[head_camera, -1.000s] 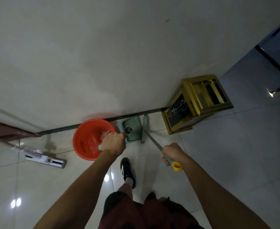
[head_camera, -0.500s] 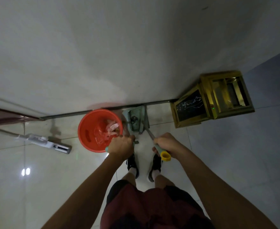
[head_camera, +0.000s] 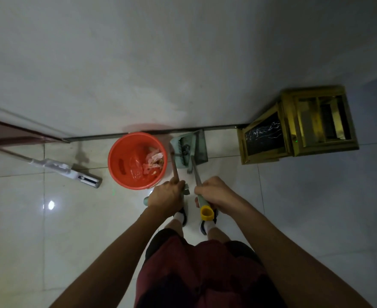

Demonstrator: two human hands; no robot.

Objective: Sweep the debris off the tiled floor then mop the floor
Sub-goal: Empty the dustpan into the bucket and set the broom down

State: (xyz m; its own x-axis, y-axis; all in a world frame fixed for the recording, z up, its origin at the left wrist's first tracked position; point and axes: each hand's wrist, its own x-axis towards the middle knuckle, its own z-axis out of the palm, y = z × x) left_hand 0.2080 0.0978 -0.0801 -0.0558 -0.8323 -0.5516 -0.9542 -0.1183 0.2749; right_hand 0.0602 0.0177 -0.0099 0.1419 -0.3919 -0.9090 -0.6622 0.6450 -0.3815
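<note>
The left hand [head_camera: 166, 197] is grasping the dustpan handle [head_camera: 174, 165] and the right hand [head_camera: 214, 194] is grasping the broom handle [head_camera: 202, 200]. Over the last second both have been drawn in close together, setting the dustpan [head_camera: 189, 152] upright by the wall. Debris is lying in the red bucket [head_camera: 125, 161], so sweeping appears finished. The mop [head_camera: 67, 170] is lying on the tiled floor [head_camera: 49, 230] left of the bucket; a gold cabinet [head_camera: 301, 125] is standing well to the right.

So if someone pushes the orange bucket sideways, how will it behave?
The orange bucket probably slides easily: the tiled floor looks glossy. It seems light, holding only paper scraps. Wide and low, it likely will not tip.
</note>
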